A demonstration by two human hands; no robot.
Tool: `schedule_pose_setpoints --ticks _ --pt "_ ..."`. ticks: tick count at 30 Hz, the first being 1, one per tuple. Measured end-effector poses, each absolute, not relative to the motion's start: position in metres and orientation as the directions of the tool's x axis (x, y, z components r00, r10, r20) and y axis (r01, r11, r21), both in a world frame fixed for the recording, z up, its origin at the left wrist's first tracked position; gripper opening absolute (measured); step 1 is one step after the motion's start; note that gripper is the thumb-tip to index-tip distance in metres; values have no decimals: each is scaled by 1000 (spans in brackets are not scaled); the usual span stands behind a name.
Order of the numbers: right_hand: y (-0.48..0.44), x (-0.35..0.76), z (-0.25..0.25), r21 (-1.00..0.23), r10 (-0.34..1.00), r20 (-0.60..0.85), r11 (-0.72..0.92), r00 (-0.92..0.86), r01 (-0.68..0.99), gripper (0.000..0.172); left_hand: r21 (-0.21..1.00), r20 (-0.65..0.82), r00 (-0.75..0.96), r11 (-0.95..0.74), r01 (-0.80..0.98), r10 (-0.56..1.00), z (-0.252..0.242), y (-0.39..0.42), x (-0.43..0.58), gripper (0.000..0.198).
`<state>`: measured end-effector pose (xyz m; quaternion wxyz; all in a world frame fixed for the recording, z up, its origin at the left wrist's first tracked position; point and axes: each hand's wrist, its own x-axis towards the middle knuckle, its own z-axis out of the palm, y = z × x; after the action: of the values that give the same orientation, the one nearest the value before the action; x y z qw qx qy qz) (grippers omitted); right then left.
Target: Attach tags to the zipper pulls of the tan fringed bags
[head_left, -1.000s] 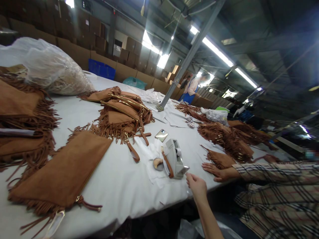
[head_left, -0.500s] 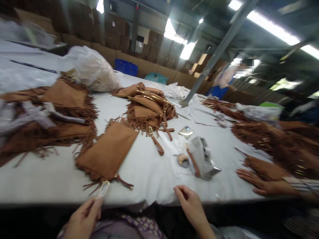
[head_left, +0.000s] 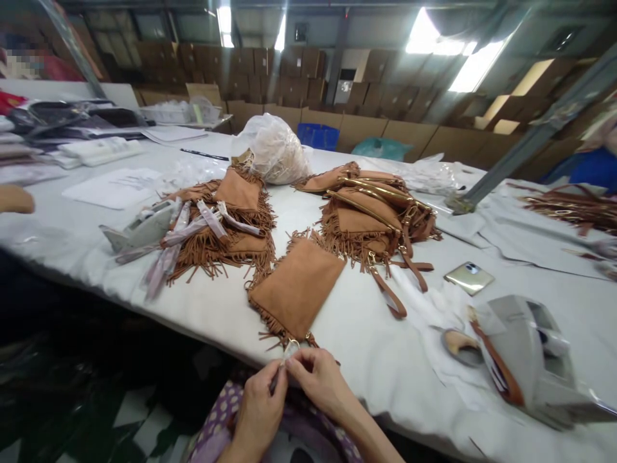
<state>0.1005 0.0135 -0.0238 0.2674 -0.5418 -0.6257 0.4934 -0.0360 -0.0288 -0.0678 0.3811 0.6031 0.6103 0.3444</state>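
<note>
A brown fringed pouch (head_left: 299, 288) lies flat at the table's front edge. From its near corner hangs a gold clasp (head_left: 291, 348) with a pale wrapping. My left hand (head_left: 260, 400) is closed, pinching just below this clasp. Thumb and fingertips of my right hand (head_left: 319, 378) close on the same spot, touching my left fingertips. What lies between the fingertips is mostly hidden. To the right stands a grey tape dispenser (head_left: 533, 347), with a roll of tape (head_left: 460, 346) beside it.
Stacked fringed bags with gold zips (head_left: 369, 212) lie behind the pouch. More fringed pieces with wrapped straps (head_left: 226, 225) are at left, near another grey dispenser (head_left: 142, 225). A phone (head_left: 468, 278) rests at right. A metal post (head_left: 525, 138) rises beyond a plastic-wrapped bundle (head_left: 272, 148).
The view has swung left. My right hand has come over from the bare table edge to meet my left hand at the clasp. The co-worker's hand has left the view.
</note>
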Motion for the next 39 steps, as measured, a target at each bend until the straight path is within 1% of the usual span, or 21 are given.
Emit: schedule_pose_setpoints --ticks 3,8,12,16,20,22,26,28,30,32,35,36,38,39 --pt "18 96 -32 -863 953 -232 -109 -196 493 27 858 -3 11 -3 513 1000 -72 -29 -36 29" --pt "21 97 -33 -812 938 -301 -157 -172 562 27 844 36 17 -39 535 999 -77 -30 -37 28" --pt "23 99 -27 -783 914 -373 -217 -160 584 32 851 51 7 -47 523 999 -72 -32 -36 27" --pt "20 97 -25 -759 891 -438 -297 -117 579 35 875 32 4 -30 484 999 -67 -33 -33 29" --pt "14 94 -25 -752 882 -470 -381 -32 538 32 897 30 -35 -12 443 999 -73 -33 -28 30" --pt "11 94 -26 -760 877 -481 -415 -4 499 29 904 25 -18 -15 427 1000 -77 -32 -28 31" --pt "9 94 -30 -789 866 -499 -472 37 394 21 913 -5 1 5 407 1000 -76 -32 -30 31" --pt "8 95 -33 -810 857 -515 -492 13 318 21 919 -24 -4 24 393 1000 -73 -32 -30 30" --pt "8 96 -37 -836 851 -520 -489 -73 250 22 922 -42 19 32 386 999 -70 -33 -29 32" --pt "7 95 -41 -866 863 -485 -451 -143 217 28 916 -58 9 50 399 998 -68 -34 -29 33" --pt "6 92 -48 -887 901 -422 -389 -97 247 30 907 -82 -102 117 406 991 -67 -36 -32 23" --pt "5 90 -50 -891 912 -403 -371 -81 262 30 904 -84 -139 134 405 987 -66 -36 -34 23" --pt "5 89 -54 -900 925 -373 -340 -77 273 31 901 -80 -147 134 414 986 -63 -35 -38 33" --pt "5 89 -55 -904 929 -361 -327 -84 274 32 900 -80 -125 126 416 989 -62 -34 -39 35"
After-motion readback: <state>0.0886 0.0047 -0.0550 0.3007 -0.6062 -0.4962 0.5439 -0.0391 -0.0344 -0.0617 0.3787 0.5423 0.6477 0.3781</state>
